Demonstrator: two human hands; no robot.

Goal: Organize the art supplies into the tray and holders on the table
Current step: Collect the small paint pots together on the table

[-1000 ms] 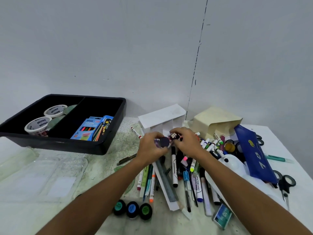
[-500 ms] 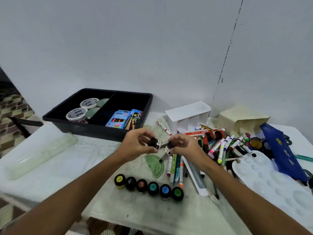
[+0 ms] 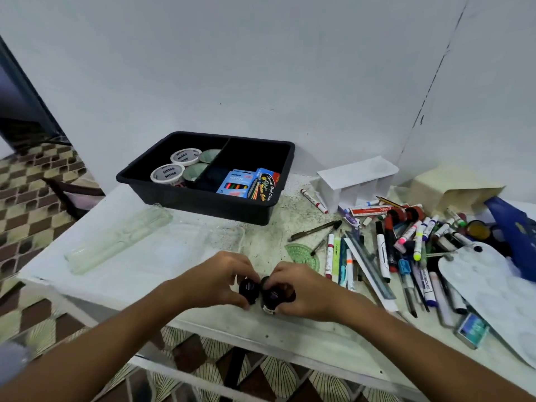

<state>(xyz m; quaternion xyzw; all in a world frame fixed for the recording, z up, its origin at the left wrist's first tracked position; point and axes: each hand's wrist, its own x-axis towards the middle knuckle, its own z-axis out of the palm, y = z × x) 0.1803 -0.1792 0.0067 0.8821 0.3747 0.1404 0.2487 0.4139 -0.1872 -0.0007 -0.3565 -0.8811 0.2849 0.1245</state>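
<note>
My left hand grips a small black paint pot near the table's front edge. Right beside it, my right hand closes over another black paint pot; further pots in the row are hidden under my fingers. The black two-part tray stands at the back, with tape rolls in its left half and crayon boxes in its right half. A white divided holder lies on its side to the tray's right. A heap of markers and pens covers the table's right side.
A clear plastic lid and clear tray lie at the left. A green protractor, a white paint palette, a blue pouch, a cream box and an eraser box sit to the right. The table edge runs just below my hands.
Both hands came down and back from the marker heap to the row of paint pots at the front edge, each carrying a small pot. The view swung left.
</note>
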